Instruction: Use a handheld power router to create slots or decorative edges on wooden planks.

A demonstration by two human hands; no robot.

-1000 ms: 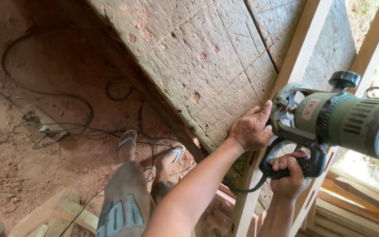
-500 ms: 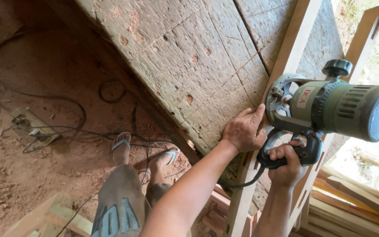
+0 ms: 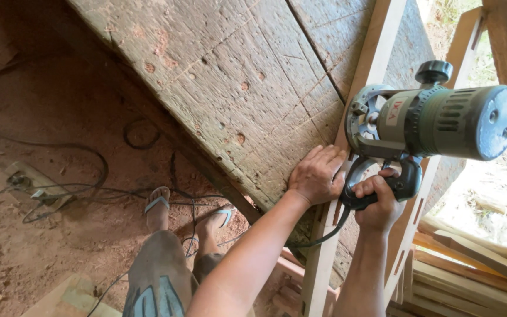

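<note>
Right grip: I'm closing my right hand [image 3: 379, 196] around the black handle of the green router [image 3: 435, 120], steadying it
Left grip: my left hand [image 3: 317, 174] is pressing flat, open, pinning the wooden rail [image 3: 347, 147]
Router: sitting at 3 o'clock against the rail
Surface: worn board [image 3: 236, 88] is backing the rail

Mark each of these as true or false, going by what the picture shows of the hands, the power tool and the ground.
1. The right hand grips the black handle of the green router. True.
2. The left hand holds a hammer. False: it lies flat on the worn workbench top, beside the pale wooden rail.
3. The router's base sits against the rail. True.
4. The person wears boots. False: flip-flops.
5. Cables lie on the dirt floor. True.
</note>
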